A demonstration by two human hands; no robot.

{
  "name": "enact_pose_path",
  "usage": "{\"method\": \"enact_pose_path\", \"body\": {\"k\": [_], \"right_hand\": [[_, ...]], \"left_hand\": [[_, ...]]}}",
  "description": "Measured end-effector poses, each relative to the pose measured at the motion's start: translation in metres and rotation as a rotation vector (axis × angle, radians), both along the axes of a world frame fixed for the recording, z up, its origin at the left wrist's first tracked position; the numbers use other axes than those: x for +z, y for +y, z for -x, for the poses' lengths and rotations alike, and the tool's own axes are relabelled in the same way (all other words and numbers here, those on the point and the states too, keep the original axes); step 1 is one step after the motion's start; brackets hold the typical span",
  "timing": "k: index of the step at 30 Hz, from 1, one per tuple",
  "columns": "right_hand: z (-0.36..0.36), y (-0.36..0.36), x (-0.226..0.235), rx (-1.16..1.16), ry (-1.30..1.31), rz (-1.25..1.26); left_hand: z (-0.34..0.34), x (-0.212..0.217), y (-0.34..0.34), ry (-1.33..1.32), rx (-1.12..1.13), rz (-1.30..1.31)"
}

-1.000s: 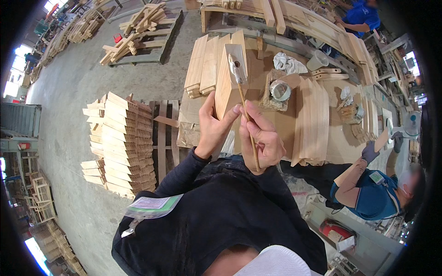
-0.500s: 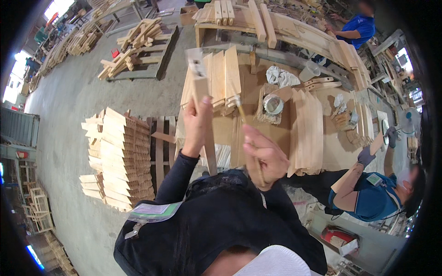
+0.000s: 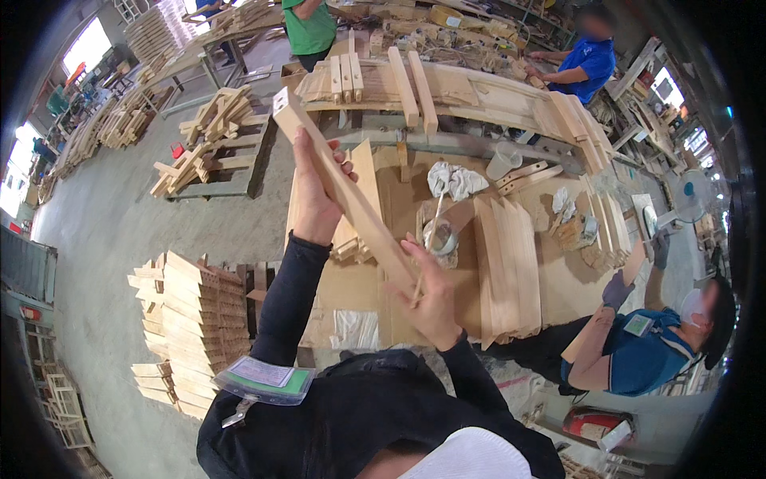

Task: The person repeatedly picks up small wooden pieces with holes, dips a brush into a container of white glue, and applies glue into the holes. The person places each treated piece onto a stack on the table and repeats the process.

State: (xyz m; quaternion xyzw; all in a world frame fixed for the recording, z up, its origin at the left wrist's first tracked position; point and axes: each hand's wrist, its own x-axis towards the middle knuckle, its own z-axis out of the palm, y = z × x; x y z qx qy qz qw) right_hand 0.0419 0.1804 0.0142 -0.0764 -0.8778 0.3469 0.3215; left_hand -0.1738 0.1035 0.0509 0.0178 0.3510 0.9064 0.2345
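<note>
My left hand [image 3: 316, 199] is wrapped round a long pale wooden bar [image 3: 357, 206], which slants from upper left down toward my right hand. The bar's far end face shows small dark holes. A thin brush [image 3: 436, 215] is gripped in my right hand [image 3: 435, 305], its tip pointing up and away. Fingers of that hand also lie against the bar's near end. Behind the brush, a cup [image 3: 440, 238] with whitish contents stands on the cardboard-covered table [image 3: 399, 199]. Beneath the bar lie several pale boards [image 3: 369, 172], partly hidden by it.
A row of boards [image 3: 508, 267] lies right of the cup, near a crumpled white cloth [image 3: 456, 181] and a plastic cup [image 3: 503, 160]. A tall stack of wood pieces [image 3: 195, 319] stands at left. A gloved co-worker [image 3: 630, 343] works at right; a bench [image 3: 471, 88] crosses behind.
The bar has swung from nearly upright to a slant, its far end tipping left. My right hand has come in against its near end, still holding the brush. The view has shifted.
</note>
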Motion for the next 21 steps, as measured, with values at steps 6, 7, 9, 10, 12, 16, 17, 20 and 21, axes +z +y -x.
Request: {"method": "enact_pose_path", "body": {"k": [6,7,9,10,12,16,17,20,21], "right_hand": [[0.038,0.077,-0.017,-0.219,-0.088,-0.030],[0.054,0.099,-0.014,-0.240,-0.079,-0.075],[0.095,0.151,-0.010,-0.300,-0.068,-0.090],[0.120,0.179,-0.014,-0.329,-0.058,-0.047],[0.177,0.236,-0.025,-0.390,-0.046,-0.102],[0.279,0.330,-0.071,-0.475,-0.199,-0.138],[0.305,0.343,-0.082,-0.458,-0.198,-0.128],[0.349,0.340,-0.098,-0.284,-0.274,-0.047],[0.363,0.333,-0.101,-0.340,-0.227,-0.089]], "left_hand": [[0.043,0.005,0.077,0.106,-0.288,0.011],[0.047,-0.001,0.087,0.113,-0.196,0.080],[0.049,-0.014,0.096,0.236,-0.165,0.139],[0.048,-0.023,0.094,0.214,-0.206,0.144],[0.042,-0.044,0.083,0.166,-0.295,0.152],[0.024,-0.080,0.043,0.131,-0.315,0.187],[0.022,-0.087,0.028,0.074,-0.306,0.227],[0.013,-0.105,-0.016,-0.038,-0.178,0.301],[0.009,-0.109,-0.029,-0.082,-0.145,0.317]]}}
